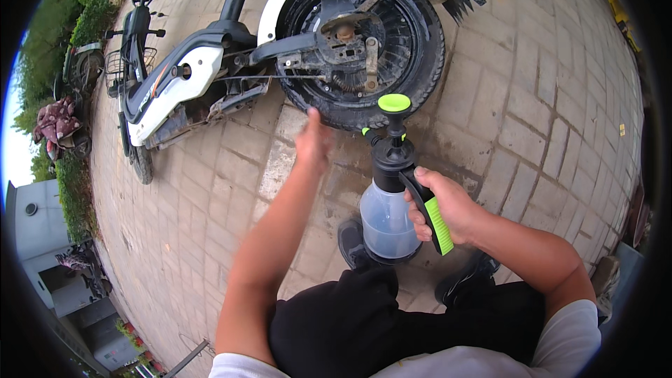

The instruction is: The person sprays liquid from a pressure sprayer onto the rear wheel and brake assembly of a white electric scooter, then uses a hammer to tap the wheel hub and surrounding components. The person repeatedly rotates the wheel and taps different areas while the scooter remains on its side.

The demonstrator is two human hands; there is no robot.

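My right hand point(445, 203) grips the black and lime-green handle of a pump sprayer point(389, 218). Its translucent body holds liquid to roughly half its height, and a lime-green plunger knob tops the black pump. The small nozzle points toward the wheel. My left hand point(313, 143) is a little blurred, held out beside the wheel's near edge with thumb and fingers apart and nothing visible in it. In front of me is the wet black rear wheel point(413, 63) of a white and black electric scooter point(199, 66), with a rusty axle nut and a brake arm at its hub.
Brick paving point(210, 217) surrounds the scooter, with damp patches beneath the wheel. My shoes point(350, 241) stand close around the sprayer. Another two-wheeler with a dark red cover point(56, 122) is by the hedge at far left. A grey building point(42, 217) lies at lower left.
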